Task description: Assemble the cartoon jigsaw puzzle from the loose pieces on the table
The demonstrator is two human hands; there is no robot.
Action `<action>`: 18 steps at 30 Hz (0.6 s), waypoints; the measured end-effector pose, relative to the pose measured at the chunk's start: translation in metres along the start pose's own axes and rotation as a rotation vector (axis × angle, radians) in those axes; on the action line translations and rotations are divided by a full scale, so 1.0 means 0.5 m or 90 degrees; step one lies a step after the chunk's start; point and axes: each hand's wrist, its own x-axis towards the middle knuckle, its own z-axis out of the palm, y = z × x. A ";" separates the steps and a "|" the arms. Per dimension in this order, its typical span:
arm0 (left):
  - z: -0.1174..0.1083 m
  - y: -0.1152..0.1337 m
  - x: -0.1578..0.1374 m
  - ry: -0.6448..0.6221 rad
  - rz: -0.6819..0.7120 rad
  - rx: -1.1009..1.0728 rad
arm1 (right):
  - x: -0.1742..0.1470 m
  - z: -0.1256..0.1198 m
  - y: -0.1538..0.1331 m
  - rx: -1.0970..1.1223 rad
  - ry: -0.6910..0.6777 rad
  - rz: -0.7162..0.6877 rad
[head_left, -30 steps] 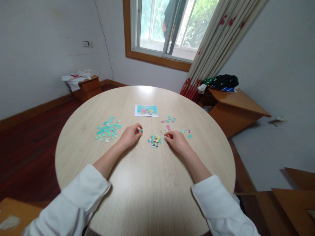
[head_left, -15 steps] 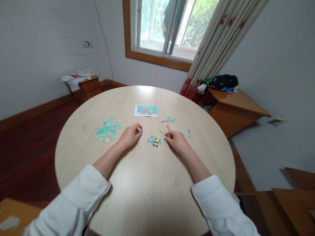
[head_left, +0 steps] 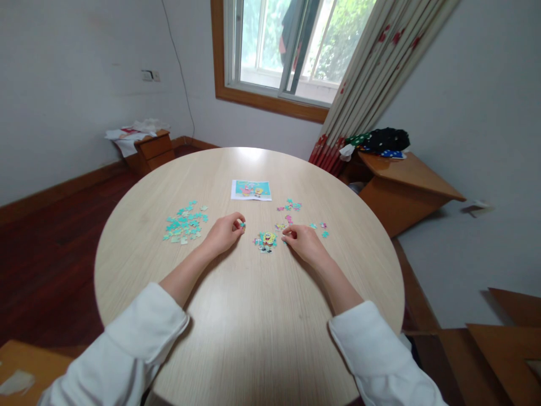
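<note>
While my left hand (head_left: 224,233) pinches a puzzle piece (head_left: 242,225) left of the joined section (head_left: 266,242), from here I cannot tell whether my right hand (head_left: 303,241), fingertips nearly together just right of it, holds anything; I'd pinch lightly and avoid nudging that section.

I'm in what looks like a home: dark red wooden floor (head_left: 54,242) to my left, brown-framed sliding glass window (head_left: 270,51) ahead, long cream curtain with red flowers (head_left: 372,73), spotted cloths (head_left: 389,141) heaped on a brown wooden cabinet (head_left: 406,192).
</note>
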 end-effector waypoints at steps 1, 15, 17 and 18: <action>0.000 -0.001 0.000 0.001 0.001 0.001 | 0.000 0.000 0.000 -0.001 0.000 0.001; 0.004 -0.005 -0.001 0.025 0.007 -0.022 | 0.003 0.007 0.011 0.006 0.004 -0.012; 0.003 -0.002 -0.002 0.031 0.005 -0.032 | 0.003 0.006 0.010 0.003 0.001 -0.010; 0.003 -0.001 -0.002 0.034 0.004 -0.037 | 0.003 0.006 0.009 0.002 0.000 -0.010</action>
